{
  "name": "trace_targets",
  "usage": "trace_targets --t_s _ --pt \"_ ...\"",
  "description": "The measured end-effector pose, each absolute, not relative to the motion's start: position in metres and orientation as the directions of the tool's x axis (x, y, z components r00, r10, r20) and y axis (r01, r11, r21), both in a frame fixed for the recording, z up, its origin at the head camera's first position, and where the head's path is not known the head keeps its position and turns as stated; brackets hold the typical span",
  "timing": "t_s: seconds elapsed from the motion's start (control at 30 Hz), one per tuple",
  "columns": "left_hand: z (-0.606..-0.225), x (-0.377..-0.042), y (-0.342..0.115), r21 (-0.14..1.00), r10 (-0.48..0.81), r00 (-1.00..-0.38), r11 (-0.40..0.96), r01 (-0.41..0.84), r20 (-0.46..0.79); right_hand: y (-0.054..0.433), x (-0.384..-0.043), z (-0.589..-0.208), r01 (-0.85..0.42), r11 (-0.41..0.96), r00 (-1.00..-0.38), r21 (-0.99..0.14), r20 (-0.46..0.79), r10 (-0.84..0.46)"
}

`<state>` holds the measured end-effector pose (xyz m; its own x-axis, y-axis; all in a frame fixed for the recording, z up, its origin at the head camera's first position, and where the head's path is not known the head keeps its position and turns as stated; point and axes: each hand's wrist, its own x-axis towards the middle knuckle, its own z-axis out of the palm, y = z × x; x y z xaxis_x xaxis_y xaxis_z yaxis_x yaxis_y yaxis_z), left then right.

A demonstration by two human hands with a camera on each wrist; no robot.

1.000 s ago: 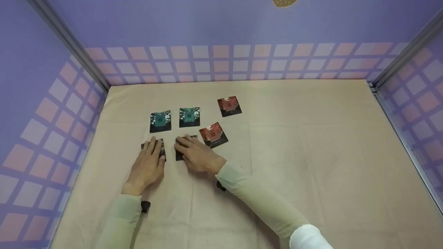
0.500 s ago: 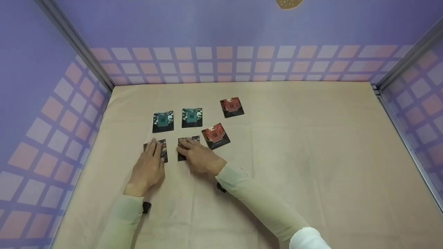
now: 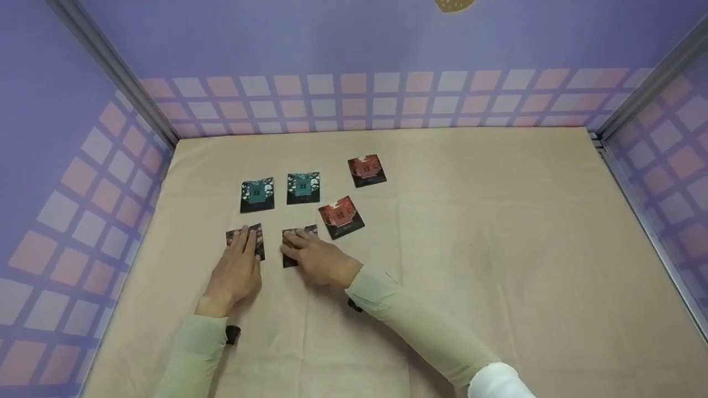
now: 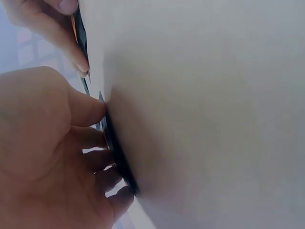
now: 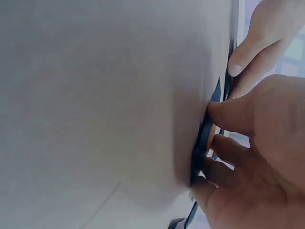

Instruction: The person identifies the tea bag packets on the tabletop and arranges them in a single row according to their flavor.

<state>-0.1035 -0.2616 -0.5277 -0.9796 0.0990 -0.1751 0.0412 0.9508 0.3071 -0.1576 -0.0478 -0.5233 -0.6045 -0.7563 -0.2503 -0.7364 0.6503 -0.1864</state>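
My left hand [image 3: 235,273] rests on a dark square packet [image 3: 259,253] at the left, its fingers stretched over the top. To its right, my right hand [image 3: 321,258] presses its fingertips on a second dark packet [image 3: 290,261]. Both packets lie flat on the cloth, their printed faces mostly covered. In the left wrist view, the thumb and fingertips touch the dark packet [image 4: 119,155] from above. The right wrist view has the fingers on the other packet [image 5: 202,143] in the same way. Two teal packets [image 3: 257,194] lie behind the hands.
Two red packets lie right of the teal pair: a tilted one [image 3: 342,216] close to my right hand, another [image 3: 367,170] farther back. A pale cloth [image 3: 498,249] covers the table. Purple walls with checks [image 3: 354,99] bound the back and sides.
The packet under my right hand has slid a little toward me, along with that hand. My left hand and its packet have hardly moved. The teal and red packets lie as before.
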Motion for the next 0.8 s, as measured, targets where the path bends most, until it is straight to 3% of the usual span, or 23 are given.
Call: trace_targets --t_s 0.2,0.53,0.8 --pt "-0.529 -0.1 -0.264 0.327 0.091 -0.982 0.944 0.032 -0.167 -0.042 -0.145 -0.522 -0.734 0.649 -0.595 -0.199 -0.272 -0.756" --pt "-0.527 -0.094 -0.252 0.317 0.106 -0.983 0.947 0.053 -0.151 -0.016 -0.134 -0.52 -0.716 0.621 -0.564 -0.319 -0.261 -0.784" --pt "-0.525 -0.091 -0.235 0.332 0.16 -0.978 0.937 0.108 -0.132 0.009 -0.125 -0.518 -0.754 0.611 -0.566 -0.241 -0.234 -0.791"
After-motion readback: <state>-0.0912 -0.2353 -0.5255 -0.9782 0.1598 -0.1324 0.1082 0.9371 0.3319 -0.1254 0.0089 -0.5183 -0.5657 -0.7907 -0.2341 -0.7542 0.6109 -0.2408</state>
